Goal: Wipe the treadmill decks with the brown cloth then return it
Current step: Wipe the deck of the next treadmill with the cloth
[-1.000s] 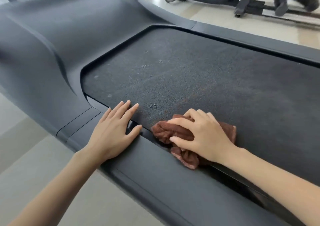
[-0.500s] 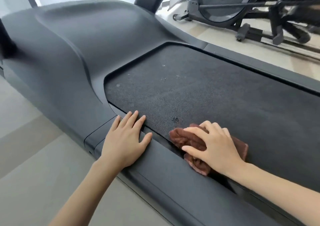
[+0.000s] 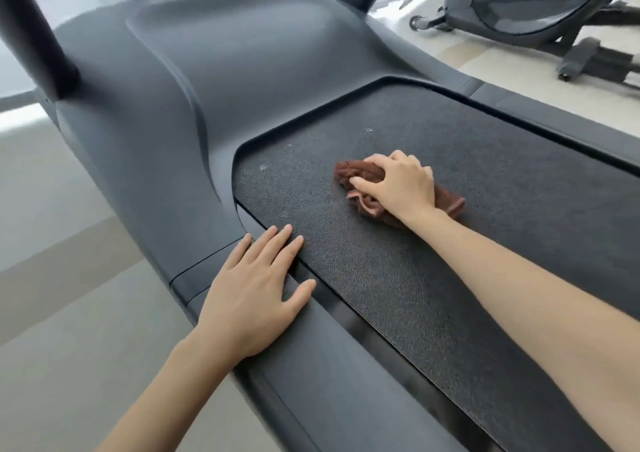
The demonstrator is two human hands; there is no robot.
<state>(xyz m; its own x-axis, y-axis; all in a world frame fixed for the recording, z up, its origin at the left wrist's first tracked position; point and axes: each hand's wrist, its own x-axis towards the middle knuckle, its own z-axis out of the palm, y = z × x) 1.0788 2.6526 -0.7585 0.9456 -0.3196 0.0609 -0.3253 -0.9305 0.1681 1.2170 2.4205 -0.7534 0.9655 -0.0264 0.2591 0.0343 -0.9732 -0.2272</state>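
The treadmill's dark textured belt (image 3: 433, 278) runs from the centre to the lower right, framed by grey side rails. A crumpled brown cloth (image 3: 360, 174) lies on the belt near its front end. My right hand (image 3: 398, 185) sits on top of the cloth, fingers curled into its folds, pressing it on the belt. My left hand (image 3: 256, 292) rests flat on the near side rail (image 3: 311, 382), fingers straight, fingertips reaching the belt's edge. A few pale specks (image 3: 369, 129) dot the belt ahead of the cloth.
The grey motor hood (image 3: 207, 88) rises ahead of the belt, with dark uprights (image 3: 31, 36) at the left and top. An elliptical machine (image 3: 519, 8) stands on the pale floor at the upper right. Grey floor (image 3: 69, 313) lies at the lower left.
My right hand has pushed the cloth from the near edge of the belt forward and toward its middle. My left hand stays on the side rail. The camera has tilted up.
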